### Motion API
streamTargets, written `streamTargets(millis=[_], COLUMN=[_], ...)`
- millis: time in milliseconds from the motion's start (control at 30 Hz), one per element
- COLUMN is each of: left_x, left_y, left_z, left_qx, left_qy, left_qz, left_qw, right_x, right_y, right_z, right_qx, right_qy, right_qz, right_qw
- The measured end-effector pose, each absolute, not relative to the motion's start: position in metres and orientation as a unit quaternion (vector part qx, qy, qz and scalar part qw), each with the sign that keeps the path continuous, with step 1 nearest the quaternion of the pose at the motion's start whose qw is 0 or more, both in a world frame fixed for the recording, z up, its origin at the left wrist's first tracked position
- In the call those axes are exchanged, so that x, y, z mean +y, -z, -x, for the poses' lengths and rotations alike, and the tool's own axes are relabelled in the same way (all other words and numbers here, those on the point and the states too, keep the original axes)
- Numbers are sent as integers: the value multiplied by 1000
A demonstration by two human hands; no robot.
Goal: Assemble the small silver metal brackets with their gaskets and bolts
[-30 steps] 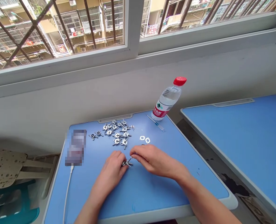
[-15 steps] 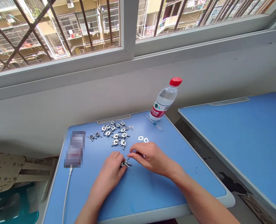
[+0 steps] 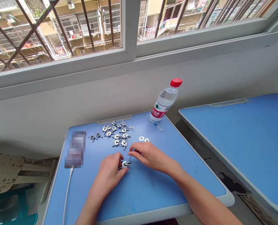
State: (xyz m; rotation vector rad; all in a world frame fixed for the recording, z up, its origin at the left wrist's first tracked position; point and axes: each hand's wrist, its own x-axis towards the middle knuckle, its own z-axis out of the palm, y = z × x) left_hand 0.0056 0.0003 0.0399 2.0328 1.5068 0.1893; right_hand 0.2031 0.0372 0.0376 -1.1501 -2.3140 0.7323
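My left hand (image 3: 110, 170) rests on the blue desk with thumb and fingers closed round a small metal valve (image 3: 125, 164). The valve has a flat flange and short pipe stubs, and part of it is hidden by my fingers. Just to its right, my right hand (image 3: 148, 153) pinches what looks like a small screwdriver (image 3: 130, 158). Only the thin shaft shows clearly below my fingertips, its end close above the valve; the handle is mostly covered. Beyond my hands lies a cluster of similar metal valves (image 3: 116, 136). White flange gaskets (image 3: 141, 138) lie behind my right hand.
A water bottle (image 3: 164, 103) with a red cap stands at the back right corner. A thin tool with a blue and clear handle (image 3: 157, 126) lies before it. On the left is a blurred phone (image 3: 75, 150) with a white cable (image 3: 68, 187). Another blue desk (image 3: 247, 140) stands rightward.
The valve has turned in my left hand and shows more of its flange. The shaft in my right hand has lifted off the valve and stands more upright.
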Motion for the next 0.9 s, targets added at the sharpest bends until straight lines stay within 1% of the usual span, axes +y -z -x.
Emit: streamTargets(millis=[100, 167, 200, 367, 467, 600, 900], left_x=[-2, -3, -3, -1, 0, 0, 1], left_y=[-47, -50, -51, -42, -37, -35, -32], left_z=[-5, -3, -2, 5, 5, -1, -8], left_qx=[558, 537, 529, 502, 448, 407, 449], left_qy=[-82, -71, -67, -128, -138, -110, -64], left_qz=[-713, -707, -715, -786, -826, -860, -861], left_qw=[417, 454, 452, 338, 312, 287, 232], right_x=[40, 40, 41, 43, 43, 43, 47], right_y=[-33, -32, -32, -39, -44, -46, -49], right_z=[-200, -199, -199, -206, -210, -212, -224], right_qx=[-825, -820, -817, -770, -748, -750, -731], right_qy=[-297, -302, -300, -287, -282, -277, -271], right_qz=[408, 401, 401, 436, 444, 444, 479], right_qw=[254, 275, 286, 366, 404, 404, 404])
